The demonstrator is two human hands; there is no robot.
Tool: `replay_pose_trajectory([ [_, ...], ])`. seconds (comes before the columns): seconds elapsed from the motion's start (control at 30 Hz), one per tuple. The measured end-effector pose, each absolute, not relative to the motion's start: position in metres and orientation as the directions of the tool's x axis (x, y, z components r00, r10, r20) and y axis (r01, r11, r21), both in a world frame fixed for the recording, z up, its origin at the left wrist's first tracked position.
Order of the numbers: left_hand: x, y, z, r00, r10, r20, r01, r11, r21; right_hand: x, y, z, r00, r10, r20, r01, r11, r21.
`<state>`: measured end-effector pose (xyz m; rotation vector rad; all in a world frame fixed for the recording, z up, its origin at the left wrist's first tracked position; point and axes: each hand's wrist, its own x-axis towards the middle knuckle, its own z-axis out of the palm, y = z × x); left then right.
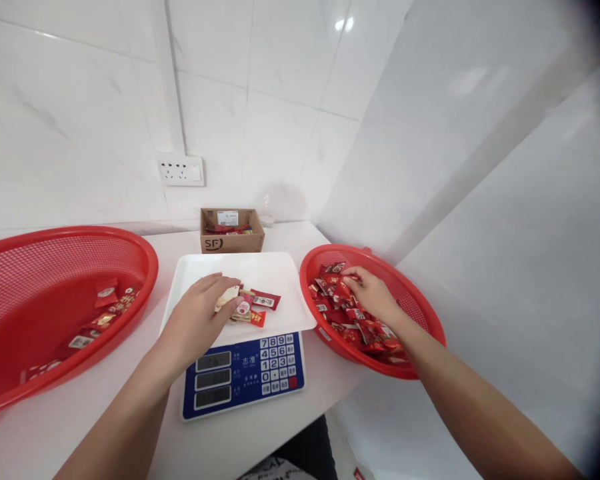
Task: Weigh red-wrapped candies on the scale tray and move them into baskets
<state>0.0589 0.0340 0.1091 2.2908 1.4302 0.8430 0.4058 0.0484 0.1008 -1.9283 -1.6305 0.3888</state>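
My left hand is over the white weighing tray, its fingers and thumb curled round a cream-coloured snack packet. Against that hand and just right of it lie several small packets, among them a dark red packet and a pink and gold packet. My right hand reaches into the right red basket, with thumb and fingertips closed on a red snack packet. Many similar red packets lie beneath it. The fingers partly hide what each hand holds.
Under the tray sits a blue digital scale with a keypad and dark displays. A larger red basket with some packets stands at the left. Behind the tray is a cardboard box holding packets, near the tiled wall with a socket.
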Motion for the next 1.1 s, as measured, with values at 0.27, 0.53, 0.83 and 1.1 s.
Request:
replay_pose_trajectory([
  [0.27, 0.076, 0.014, 0.115, 0.36, 0.893, 0.269, 0.464, -0.422, 0.779, 0.344, 0.014, 0.129, 0.062, 0.993, 0.103, 0.463, 0.063, -0.884],
  [0.53, 0.092, 0.002, 0.115, 0.477, 0.834, 0.278, 0.271, -0.441, 0.856, 0.27, -0.014, 0.116, -0.146, 0.95, 0.276, -0.024, 0.276, -0.961],
  [0.83, 0.087, 0.002, 0.122, 0.491, 0.819, 0.297, 0.245, -0.456, 0.855, 0.269, -0.012, 0.123, -0.243, 0.958, 0.152, -0.01, 0.154, -0.988],
  [1.1, 0.09, -0.005, 0.123, 0.493, 0.826, 0.274, 0.259, -0.44, 0.86, 0.265, -0.023, 0.131, -0.148, 0.953, 0.265, 0.2, 0.292, -0.935],
])
